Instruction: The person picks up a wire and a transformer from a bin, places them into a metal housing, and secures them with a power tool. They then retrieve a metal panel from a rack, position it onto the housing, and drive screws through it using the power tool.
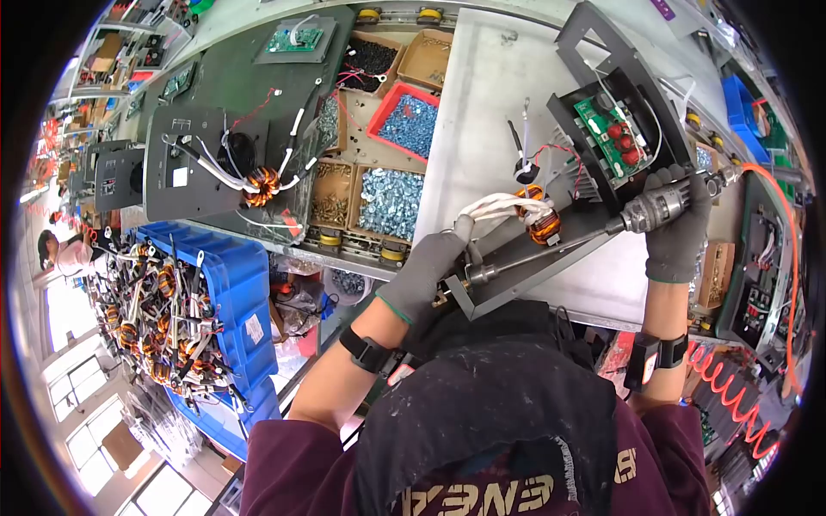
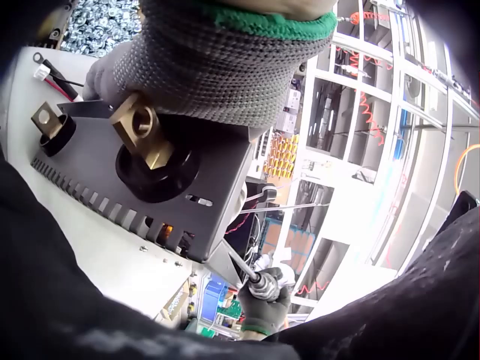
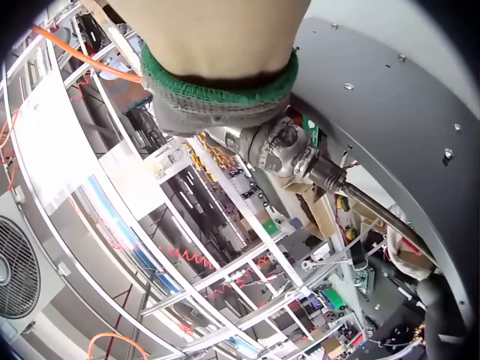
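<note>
My gloved right hand grips a pneumatic screwdriver, whose long shaft slants down leftward across an opened grey metal casing. At the casing's near end, the driver's tip meets the inside of the end panel, beside my gloved left hand. The left fingers pinch the end of white cables running from a copper-wound toroid coil. In the left wrist view, two brass terminals in black collars stick out of the panel. A green circuit board sits at the casing's far end.
Bins of screws stand left of the white work surface, among them a red tray. A second panel with a coil lies farther left. A blue crate holds several coils. An orange air hose hangs at right.
</note>
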`<state>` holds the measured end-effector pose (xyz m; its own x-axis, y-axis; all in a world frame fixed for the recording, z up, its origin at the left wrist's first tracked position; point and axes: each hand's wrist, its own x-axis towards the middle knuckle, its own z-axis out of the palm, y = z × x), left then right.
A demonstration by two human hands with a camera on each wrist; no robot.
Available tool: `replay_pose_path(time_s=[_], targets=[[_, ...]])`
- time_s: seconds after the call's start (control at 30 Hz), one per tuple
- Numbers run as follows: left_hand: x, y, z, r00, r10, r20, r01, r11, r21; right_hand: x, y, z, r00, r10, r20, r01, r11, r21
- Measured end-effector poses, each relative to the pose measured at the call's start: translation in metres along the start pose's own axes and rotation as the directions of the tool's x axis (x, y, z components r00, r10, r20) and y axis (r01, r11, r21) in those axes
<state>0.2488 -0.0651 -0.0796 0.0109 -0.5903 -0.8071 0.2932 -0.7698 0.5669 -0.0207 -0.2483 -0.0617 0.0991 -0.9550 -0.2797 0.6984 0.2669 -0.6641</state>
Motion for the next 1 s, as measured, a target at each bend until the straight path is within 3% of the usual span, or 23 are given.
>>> replay_pose_path(time_s=[0.13,0.23,0.3,0.37,0.43,0.57,0.67,0.73,0.87,0.9,0.97,1.0], targets=[[0.002,-0.006,-0.001,1.000,-0.027,-0.012,0.025,0.988,-0.155,0.003,0.004,0.004,0.999,0.005,-0.034,-0.007,0.998,-0.069],[0.002,-0.007,-0.009,0.999,-0.027,-0.031,0.025,0.997,-0.068,-0.001,0.009,0.017,0.996,-0.020,-0.085,0.006,0.987,-0.160],[0.004,-0.008,-0.010,0.999,-0.026,-0.046,0.024,0.999,-0.039,-0.002,0.011,0.026,0.976,-0.064,-0.207,0.015,0.974,-0.228],[0.007,-0.015,-0.013,0.998,-0.025,-0.064,0.024,1.000,-0.012,0.000,0.012,0.024,0.979,-0.054,-0.197,0.007,0.973,-0.231],[0.013,-0.024,-0.017,1.000,-0.015,0.027,0.020,0.980,-0.199,0.001,0.011,0.018,0.981,-0.048,-0.189,0.003,0.972,-0.233],[0.014,-0.025,-0.015,0.999,-0.005,0.035,0.014,0.969,-0.246,0.005,0.010,0.012,0.990,-0.035,-0.135,0.009,0.983,-0.185],[0.019,-0.027,-0.015,0.996,-0.079,0.031,0.084,0.964,-0.254,-0.003,0.012,0.034,0.986,-0.038,-0.162,0.002,0.976,-0.219],[0.019,-0.029,-0.018,0.999,-0.002,0.032,0.005,0.996,-0.092,-0.004,0.011,0.039,0.980,-0.062,-0.189,0.011,0.966,-0.260],[0.013,-0.022,-0.017,0.999,0.015,0.038,-0.016,1.000,0.020,-0.001,0.011,0.027,0.990,-0.018,-0.137,-0.015,0.972,-0.233],[0.010,-0.024,-0.020,0.990,0.096,0.100,-0.098,0.995,0.015,-0.001,0.011,0.027,0.992,-0.024,-0.127,-0.007,0.971,-0.240],[-0.002,-0.019,-0.018,0.966,0.248,0.080,-0.253,0.965,0.070,-0.005,0.008,0.035,0.996,0.047,-0.072,-0.066,0.956,-0.287],[0.001,-0.022,-0.018,0.977,0.204,0.065,-0.209,0.975,0.076,0.000,0.011,0.040,0.986,0.008,-0.167,-0.036,0.986,-0.165]])
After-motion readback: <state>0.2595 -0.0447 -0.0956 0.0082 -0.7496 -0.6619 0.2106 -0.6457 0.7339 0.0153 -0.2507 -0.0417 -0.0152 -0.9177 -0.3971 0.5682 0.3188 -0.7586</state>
